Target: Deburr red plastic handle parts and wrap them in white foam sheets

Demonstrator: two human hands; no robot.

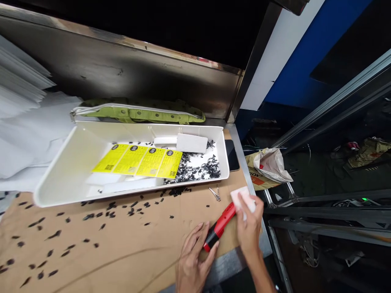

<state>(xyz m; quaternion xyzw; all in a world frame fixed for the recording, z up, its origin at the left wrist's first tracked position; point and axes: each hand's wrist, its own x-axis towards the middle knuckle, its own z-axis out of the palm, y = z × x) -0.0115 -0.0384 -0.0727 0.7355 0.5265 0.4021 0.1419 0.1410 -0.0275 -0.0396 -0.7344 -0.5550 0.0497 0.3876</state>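
Diagonally between both hands (193, 257) (251, 228) lies the red tool (224, 220).

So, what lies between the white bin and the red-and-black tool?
The head view shows a small splayed metal item and at least one black piece on the brown sheet between the white bin and the red-and-black tool.

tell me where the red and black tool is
In the head view, the red and black tool is low, right of centre, in the left hand, its far end next to the white pad in the right hand.
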